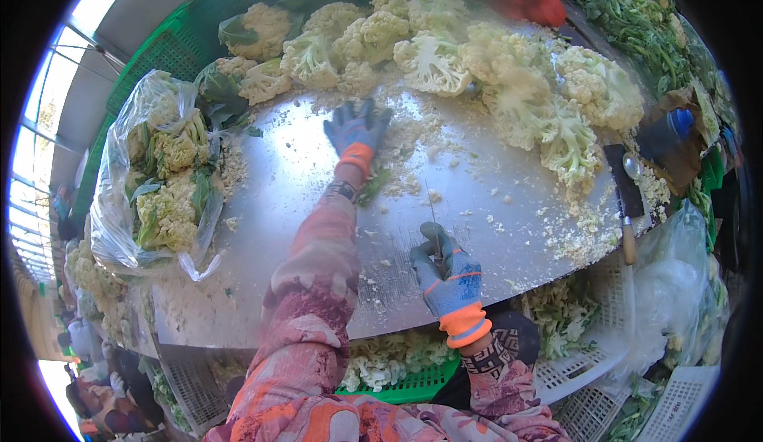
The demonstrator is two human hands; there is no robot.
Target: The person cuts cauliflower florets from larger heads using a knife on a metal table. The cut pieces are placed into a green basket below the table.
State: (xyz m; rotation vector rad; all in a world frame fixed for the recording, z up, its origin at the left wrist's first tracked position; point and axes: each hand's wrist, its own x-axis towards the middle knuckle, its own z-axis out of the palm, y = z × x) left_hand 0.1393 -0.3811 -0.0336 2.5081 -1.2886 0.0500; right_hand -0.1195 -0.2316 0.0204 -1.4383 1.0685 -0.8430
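My left hand (359, 127), in a blue-grey glove with an orange cuff, lies with fingers spread on the metal table (286, 203) among cauliflower crumbs. Just beyond its fingertips, cauliflower pieces (357, 78) are heaped along the far side. My right hand (447, 272), gloved alike, is closed around a thin-bladed knife (430, 200) near the table's front edge; the blade points away from me over the metal, and the fingers cover its handle. A green leaf scrap (374, 185) lies by my left wrist.
A clear plastic bag of cauliflower (173, 203) stands at left. On the right edge lie a wooden-handled cleaver (623, 185) and a spoon (632, 166). A green crate (417, 382) with florets and a white crate (572, 367) stand below the front edge. Other people are at the far lower left.
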